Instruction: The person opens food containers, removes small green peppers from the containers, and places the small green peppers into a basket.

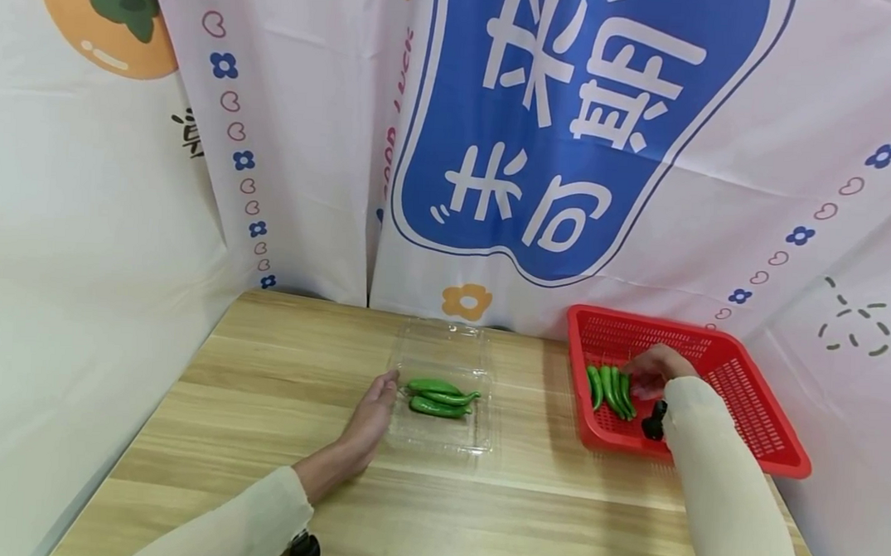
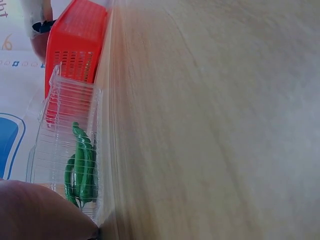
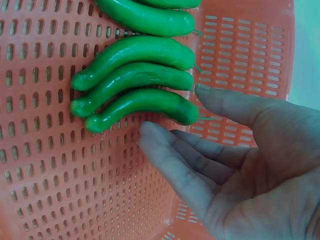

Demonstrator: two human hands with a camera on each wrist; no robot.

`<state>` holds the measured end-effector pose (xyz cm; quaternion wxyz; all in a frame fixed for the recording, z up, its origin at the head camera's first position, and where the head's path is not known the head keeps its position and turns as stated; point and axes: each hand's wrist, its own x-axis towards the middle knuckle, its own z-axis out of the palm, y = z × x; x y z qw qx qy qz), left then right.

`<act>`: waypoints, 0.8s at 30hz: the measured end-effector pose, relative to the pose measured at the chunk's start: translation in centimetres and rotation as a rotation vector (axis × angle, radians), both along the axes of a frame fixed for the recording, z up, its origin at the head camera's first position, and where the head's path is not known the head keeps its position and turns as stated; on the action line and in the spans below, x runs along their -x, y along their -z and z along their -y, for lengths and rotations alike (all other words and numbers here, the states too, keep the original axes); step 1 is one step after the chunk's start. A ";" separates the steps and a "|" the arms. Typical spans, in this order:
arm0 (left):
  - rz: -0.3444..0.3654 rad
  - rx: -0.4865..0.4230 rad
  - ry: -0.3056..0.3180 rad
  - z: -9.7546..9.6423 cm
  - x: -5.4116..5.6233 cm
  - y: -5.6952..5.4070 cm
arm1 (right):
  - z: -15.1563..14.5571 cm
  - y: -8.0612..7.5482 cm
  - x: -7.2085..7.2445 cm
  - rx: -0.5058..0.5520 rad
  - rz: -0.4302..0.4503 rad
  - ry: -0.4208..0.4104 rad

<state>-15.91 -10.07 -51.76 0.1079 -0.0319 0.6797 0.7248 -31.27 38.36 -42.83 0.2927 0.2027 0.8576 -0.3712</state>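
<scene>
My left hand [image 1: 367,420] rests against the left side of a clear plastic clamshell box [image 1: 438,437], its fingers fairly straight. The lid is folded back, and three green chili peppers [image 1: 438,409] lie in the near half. In the left wrist view the thumb [image 2: 42,212] shows beside the box wall. My right hand [image 1: 654,372] reaches into a red plastic basket [image 1: 754,403]. Several green peppers lie side by side there. In the right wrist view, thumb and fingers spread around the end of the closest pepper [image 3: 145,106], with nothing pinched between them.
The wooden table [image 1: 261,386] carries the box at its middle and the basket at its back right. Printed cloth [image 1: 317,140] hangs behind and on both sides. The basket's raised, slotted walls surround the right hand.
</scene>
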 end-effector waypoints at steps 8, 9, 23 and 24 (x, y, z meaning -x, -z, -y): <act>0.001 -0.003 -0.002 0.0 0.0 0.0 | 0.0 -1.1 -0.3 -0.005 -0.036 0.001; 0.002 -0.002 -0.002 0.0 0.0 0.0 | 0.0 -1.2 -0.3 -0.007 -0.041 -0.002; -0.005 -0.012 -0.007 0.0 0.2 0.1 | 0.9 -3.2 0.2 -0.198 -0.248 -0.200; -0.006 -0.012 -0.006 0.0 0.2 0.1 | 1.0 -3.5 0.3 -0.221 -0.262 -0.206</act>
